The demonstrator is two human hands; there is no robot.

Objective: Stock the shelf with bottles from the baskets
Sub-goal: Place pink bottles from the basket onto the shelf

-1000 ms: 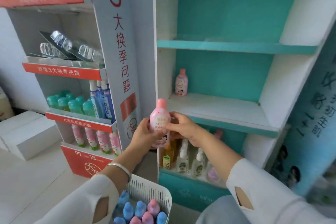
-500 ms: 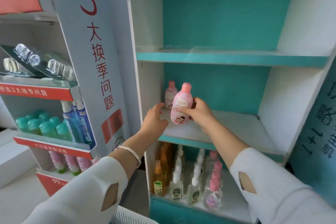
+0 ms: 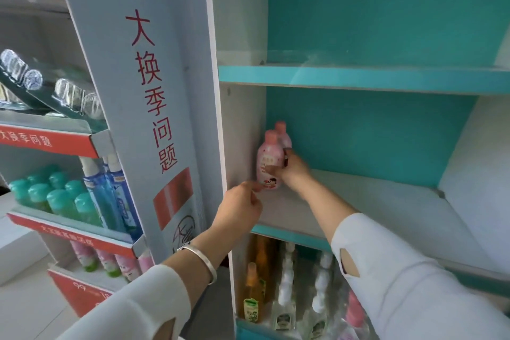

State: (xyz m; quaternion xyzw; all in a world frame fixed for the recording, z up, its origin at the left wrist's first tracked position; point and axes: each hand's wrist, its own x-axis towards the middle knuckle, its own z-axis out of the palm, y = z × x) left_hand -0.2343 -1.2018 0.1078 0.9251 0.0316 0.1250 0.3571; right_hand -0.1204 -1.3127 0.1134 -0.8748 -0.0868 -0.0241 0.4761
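My right hand (image 3: 291, 171) grips a pink bottle (image 3: 269, 159) upright at the far left of the middle shelf (image 3: 358, 201), against the white side wall. Right behind it stands a second pink bottle (image 3: 284, 134), mostly hidden. My left hand (image 3: 242, 207) hovers at the shelf's front left corner with fingers loosely curled and its fingertips at the held bottle's base; it holds nothing. The basket is out of view.
The teal shelf above (image 3: 358, 78) has nothing on it. Below the middle shelf stand several pump and amber bottles (image 3: 287, 298). To the left is a grey display panel (image 3: 154, 91) and a red-edged rack with green-capped bottles (image 3: 55, 196).
My right hand carried the pink bottle from in front of the shelf up and back into the left corner beside the other one. My left hand let go of it and trails at the shelf edge.
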